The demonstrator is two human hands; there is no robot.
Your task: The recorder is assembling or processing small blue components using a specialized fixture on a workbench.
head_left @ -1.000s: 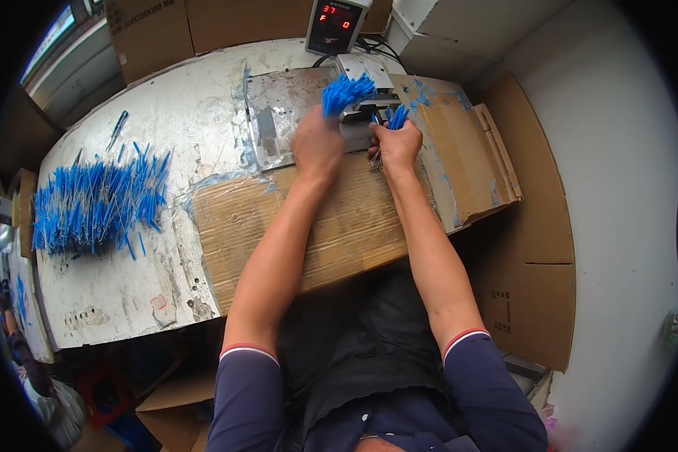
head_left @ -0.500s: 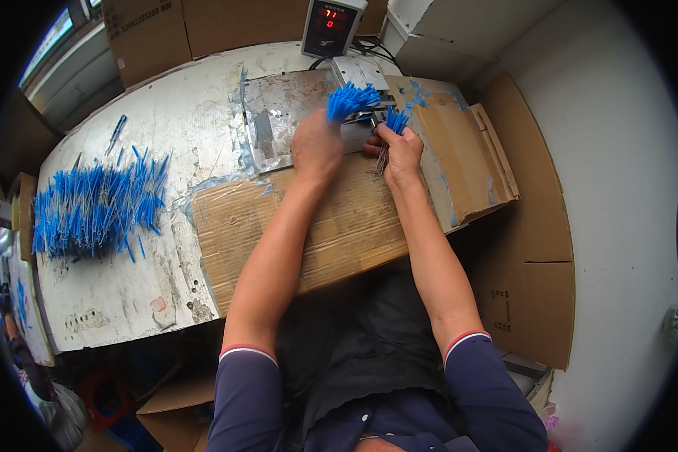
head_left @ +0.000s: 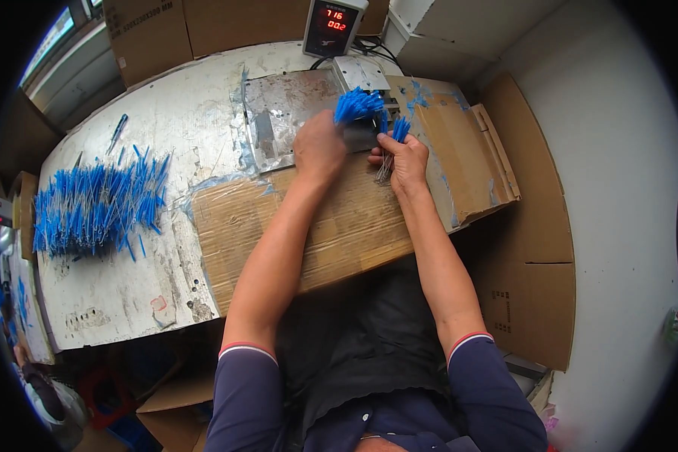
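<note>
My left hand (head_left: 319, 147) is closed around a thick bundle of thin wires with blue sleeves (head_left: 358, 105); their blue ends fan out past the fingers, and the grip itself is partly hidden. Close by on the right, my right hand (head_left: 407, 160) pinches a smaller bunch of blue-sleeved wires (head_left: 401, 129), its bare metal ends hanging below the fingers. Both hands are at the near side of a small metal machine (head_left: 363, 74). Between them, the machine's front part is mostly covered by the bundle and fingers.
A big pile of blue-sleeved wires (head_left: 102, 203) lies on the worn white table (head_left: 151, 279) at left, near a pen (head_left: 117, 134). Behind the machine stands a box with a red digital display (head_left: 333, 29). Flattened cardboard (head_left: 301, 233) covers the near edge; a cardboard box (head_left: 459, 151) is at right.
My right hand has shifted slightly right and toward me with its bunch. The left hand's bundle has moved a little right, and the display's red digits have changed.
</note>
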